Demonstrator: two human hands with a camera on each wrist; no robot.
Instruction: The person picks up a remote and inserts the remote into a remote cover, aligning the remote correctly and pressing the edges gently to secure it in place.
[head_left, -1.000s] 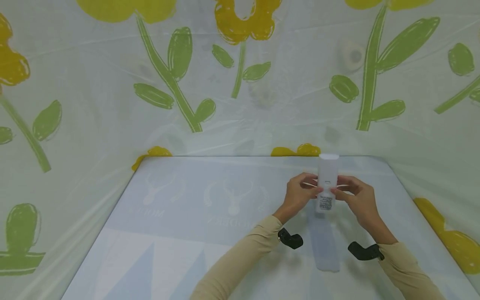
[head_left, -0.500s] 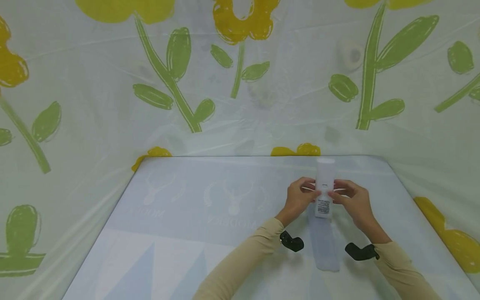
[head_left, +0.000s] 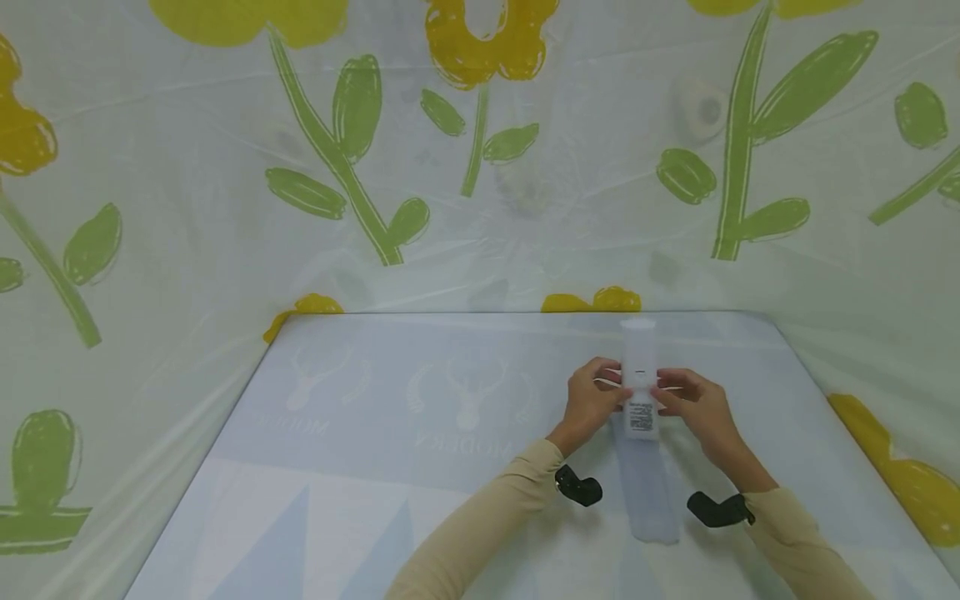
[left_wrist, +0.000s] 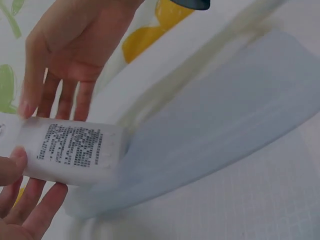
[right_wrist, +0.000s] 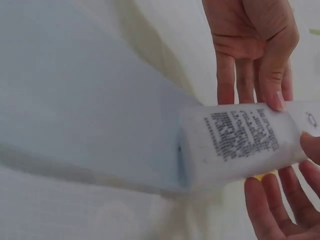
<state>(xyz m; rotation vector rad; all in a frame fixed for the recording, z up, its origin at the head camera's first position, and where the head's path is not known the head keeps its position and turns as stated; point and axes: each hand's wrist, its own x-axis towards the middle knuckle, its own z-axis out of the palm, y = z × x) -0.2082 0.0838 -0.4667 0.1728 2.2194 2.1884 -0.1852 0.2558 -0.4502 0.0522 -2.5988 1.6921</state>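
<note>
Both hands hold a white, remote-like device [head_left: 639, 350] upright, with a printed label [head_left: 641, 417] on its lower part and a small dark notch above that. My left hand [head_left: 591, 404] pinches the left edge, thumb on the labelled face and fingers behind. At the opposite edge my right hand [head_left: 701, 412] pinches likewise. Below the device a flat grey-blue strip [head_left: 649, 500] lies lengthwise on the table. In the left wrist view the device's labelled end [left_wrist: 75, 150] hangs over or touches the strip's far end; which, I cannot tell. The device's other face is hidden.
The table [head_left: 360, 492] has a pale cover printed with antlers and blue triangles. A flower-patterned curtain [head_left: 480, 233] encloses its back and sides. Black wrist cameras [head_left: 577, 486] sit near both sleeves.
Both hands and the device have moved slightly left and lower in the head view. The hold on it is kept, and the grey-blue strip has stayed in place.
</note>
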